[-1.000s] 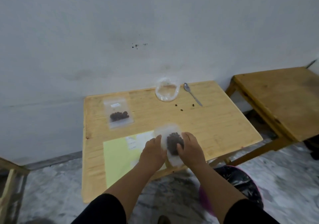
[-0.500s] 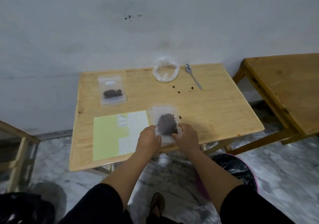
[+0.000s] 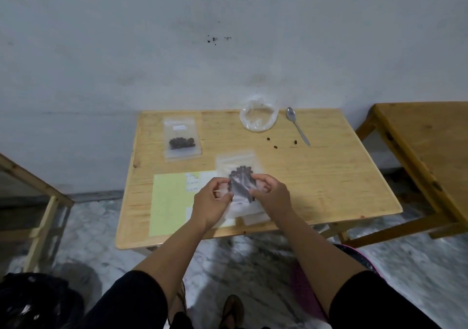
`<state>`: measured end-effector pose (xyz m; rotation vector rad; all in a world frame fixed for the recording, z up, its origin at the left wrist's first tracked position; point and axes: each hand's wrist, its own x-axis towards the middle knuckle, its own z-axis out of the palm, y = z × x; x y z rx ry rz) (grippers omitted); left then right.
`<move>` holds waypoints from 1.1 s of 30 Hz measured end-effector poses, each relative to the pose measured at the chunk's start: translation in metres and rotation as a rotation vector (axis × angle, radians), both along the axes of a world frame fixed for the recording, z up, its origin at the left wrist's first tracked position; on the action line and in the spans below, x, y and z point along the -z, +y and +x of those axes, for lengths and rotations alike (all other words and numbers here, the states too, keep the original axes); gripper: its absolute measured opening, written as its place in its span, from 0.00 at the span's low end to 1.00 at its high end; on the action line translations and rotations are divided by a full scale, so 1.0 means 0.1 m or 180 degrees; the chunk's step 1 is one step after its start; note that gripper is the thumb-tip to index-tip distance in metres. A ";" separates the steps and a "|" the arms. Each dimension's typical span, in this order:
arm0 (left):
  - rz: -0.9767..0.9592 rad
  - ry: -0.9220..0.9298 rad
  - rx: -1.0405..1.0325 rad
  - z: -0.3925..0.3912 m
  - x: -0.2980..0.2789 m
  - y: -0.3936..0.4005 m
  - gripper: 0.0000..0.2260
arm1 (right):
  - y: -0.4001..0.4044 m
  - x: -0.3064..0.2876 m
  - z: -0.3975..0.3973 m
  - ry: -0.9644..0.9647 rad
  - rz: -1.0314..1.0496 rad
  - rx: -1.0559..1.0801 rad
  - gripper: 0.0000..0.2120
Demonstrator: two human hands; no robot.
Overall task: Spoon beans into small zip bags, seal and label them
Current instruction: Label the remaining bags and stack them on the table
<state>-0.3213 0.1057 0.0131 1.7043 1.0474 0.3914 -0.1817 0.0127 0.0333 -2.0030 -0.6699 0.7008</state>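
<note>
A small clear zip bag (image 3: 240, 184) holding dark beans is held just above the near part of the wooden table (image 3: 329, 176). My left hand (image 3: 211, 202) pinches its left edge and my right hand (image 3: 269, 194) pinches its right edge. A second zip bag (image 3: 181, 140) with beans and a white label lies flat at the far left. A yellow-green label sheet (image 3: 169, 202) lies under my left hand. A metal spoon (image 3: 297, 128) and a crumpled clear plastic bag (image 3: 258, 117) rest at the far edge. Three loose beans (image 3: 275, 147) lie near the spoon.
A second wooden table (image 3: 430, 151) stands to the right. A wooden frame (image 3: 38, 202) is at the left. A black bag (image 3: 33, 300) sits on the floor at lower left. The wall is right behind the table.
The bag of beans has been lifted and tilted between my hands, and both hands now pinch its sides. The camera has shifted, so the table sits lower in view.
</note>
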 end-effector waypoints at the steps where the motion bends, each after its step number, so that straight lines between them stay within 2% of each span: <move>1: -0.0047 -0.0087 -0.0096 -0.05 -0.02 0.08 0.11 | 0.06 -0.03 -0.05 0.0159 0.0078 -0.0102 0.16; 8: -0.0204 -0.0415 -0.0920 -0.61 -0.04 0.70 0.13 | 0.56 -0.01 -0.55 0.0830 -0.0017 -0.1120 0.13; 10: -0.0210 -0.0380 -0.0994 -0.80 0.00 0.84 0.13 | 0.72 0.08 -0.68 0.0571 -0.0174 -0.0942 0.12; 12: -0.0249 -0.0266 -0.1048 -0.96 0.04 0.95 0.13 | 0.84 0.19 -0.75 -0.0022 -0.0641 -0.0726 0.14; 14: -0.0314 -0.0237 -0.1107 -1.11 0.10 1.05 0.13 | 0.92 0.31 -0.80 -0.0452 -0.1045 -0.0707 0.16; 16: -0.0380 -0.0222 -0.1148 -1.23 0.15 1.14 0.12 | 1.00 0.40 -0.87 -0.0696 -0.1180 -0.0682 0.16; 26: -0.0525 -0.0081 -0.0937 -1.39 0.35 1.45 0.13 | 1.24 0.59 -1.10 -0.0838 -0.1037 0.0238 0.07; 33: -0.0459 -0.0074 -0.0724 -1.34 0.38 1.54 0.12 | 1.31 0.57 -1.14 -0.0724 -0.1067 0.0125 0.04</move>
